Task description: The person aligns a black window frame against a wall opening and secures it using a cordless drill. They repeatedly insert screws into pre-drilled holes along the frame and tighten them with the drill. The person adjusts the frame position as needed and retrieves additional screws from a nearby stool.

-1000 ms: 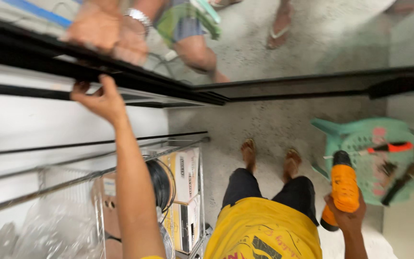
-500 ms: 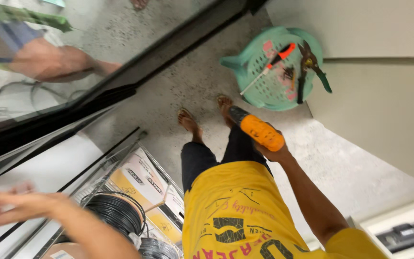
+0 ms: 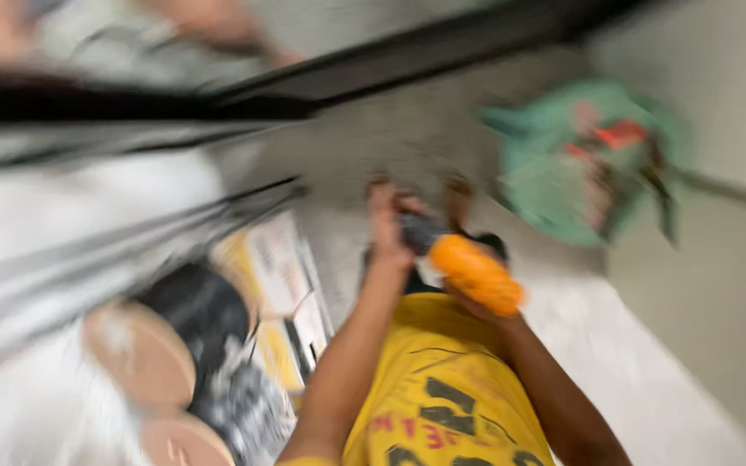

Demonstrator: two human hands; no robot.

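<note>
Orange power drill (image 3: 474,273) is being held in front of the person's waist, above the yellow shirt (image 3: 442,388), with its dark front end pointing away from the body toward the floor (image 3: 649,362). The right hand (image 3: 485,309) is gripping the drill from below at the rear of the orange body; its fingers are wrapping the tool, though motion blur is hiding how tightly. The left hand (image 3: 388,226) is reaching forward to the dark front end (image 3: 420,231) of the drill, and its fingers are appearing to close around that part. Judging by this two-handed hold, one hand is steadying the body while the other is working at the nose, which is keeping the tool level and close to the torso.

Green plastic basket (image 3: 584,164) is standing on the floor, well apart from the hands, at the upper right. It is holding hand tools, among them one with a red-orange handle (image 3: 619,134); the rest are too blurred to tell. At the lower left, dark cable spools (image 3: 192,319) are lying beside yellow-and-white boxes (image 3: 265,267), near a black metal frame (image 3: 373,60).
</note>
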